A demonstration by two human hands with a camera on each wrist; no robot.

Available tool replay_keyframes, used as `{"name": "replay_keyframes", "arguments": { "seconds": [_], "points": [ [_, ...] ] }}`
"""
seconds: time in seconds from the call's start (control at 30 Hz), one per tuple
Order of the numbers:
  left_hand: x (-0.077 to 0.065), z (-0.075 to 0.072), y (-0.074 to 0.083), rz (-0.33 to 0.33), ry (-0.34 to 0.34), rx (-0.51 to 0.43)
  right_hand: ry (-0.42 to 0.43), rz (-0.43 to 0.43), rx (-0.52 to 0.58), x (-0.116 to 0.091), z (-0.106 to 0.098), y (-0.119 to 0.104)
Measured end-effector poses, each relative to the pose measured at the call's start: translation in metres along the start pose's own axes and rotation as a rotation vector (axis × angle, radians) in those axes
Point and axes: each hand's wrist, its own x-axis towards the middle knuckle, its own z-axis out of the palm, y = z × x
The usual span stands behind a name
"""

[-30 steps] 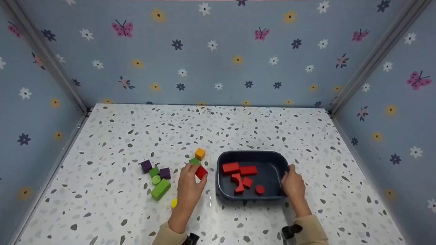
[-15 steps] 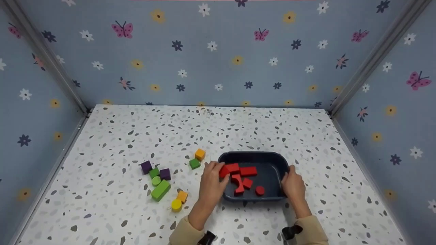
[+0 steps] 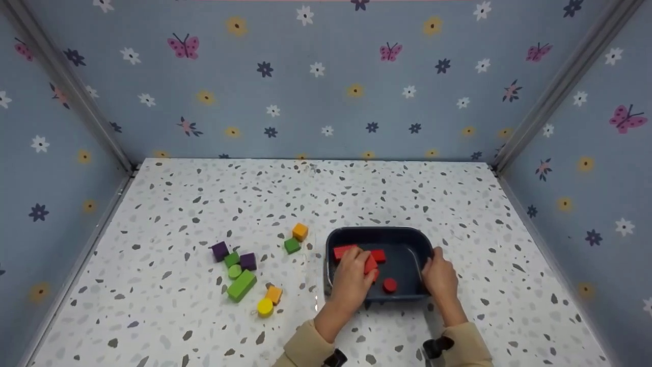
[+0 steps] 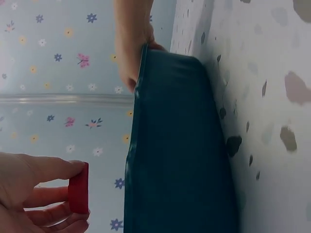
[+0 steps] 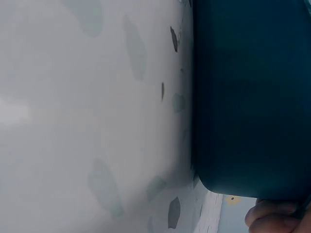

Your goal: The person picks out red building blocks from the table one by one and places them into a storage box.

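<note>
In the head view, my left hand is over the left half of a dark blue tray. It pinches a red block between thumb and fingers, as the left wrist view shows, above the rim. My right hand grips the tray's right end, with the thumb at the rim. In the tray lie a red rectangular block, another red block and a red cylinder. The left hand hides other red pieces beneath it.
Left of the tray, a green cube and an orange cube sit together. Nearer are an orange block and yellow cylinder. Farther left, a green block lies by purple cubes. Flowered walls enclose the table.
My left hand has carried the red block rightward from beside the green cube, across the tray's left rim, to over its inside. My right hand has stayed on the tray's right end.
</note>
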Motion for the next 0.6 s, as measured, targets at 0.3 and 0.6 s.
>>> {"name": "replay_keyframes", "arguments": {
  "seconds": [0.3,0.6],
  "points": [
    [0.004,0.021,0.014,0.011,-0.036,0.007,0.018,-0.012,0.005,-0.001,0.001,0.001],
    [0.004,0.041,0.023,0.027,-0.119,0.095,0.002,0.001,-0.001,0.0,0.001,0.001]
  ]
}}
